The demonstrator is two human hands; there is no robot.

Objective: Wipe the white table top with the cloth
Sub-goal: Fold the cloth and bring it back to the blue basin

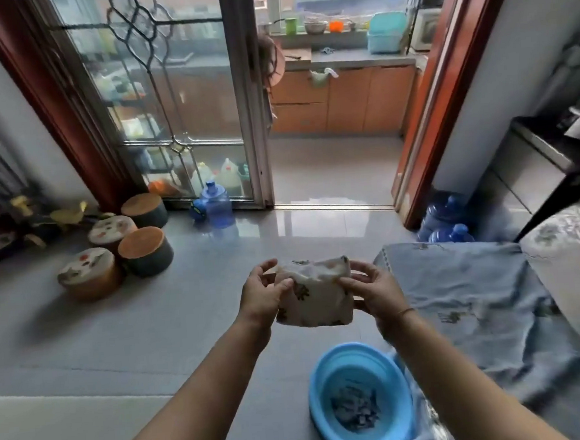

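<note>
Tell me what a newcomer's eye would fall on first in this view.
First comes the white printed cloth, held up in mid-frame and pinched at its sides by the left grip and the right grip. Next is the bright blue basin, low in the frame below the right forearm, with something dark and patterned inside. Then comes the cluster of round stools on the floor at left.

A blue basin (314,395) is set on the floor below the fingers (367,270), nearer the camera. A rumpled blue quilt (465,293) is spread just to their right. Four round stools (112,228) are grouped well to their left, and a blue water jug (217,206) is stood far beyond them by a glass door (169,90).
</note>
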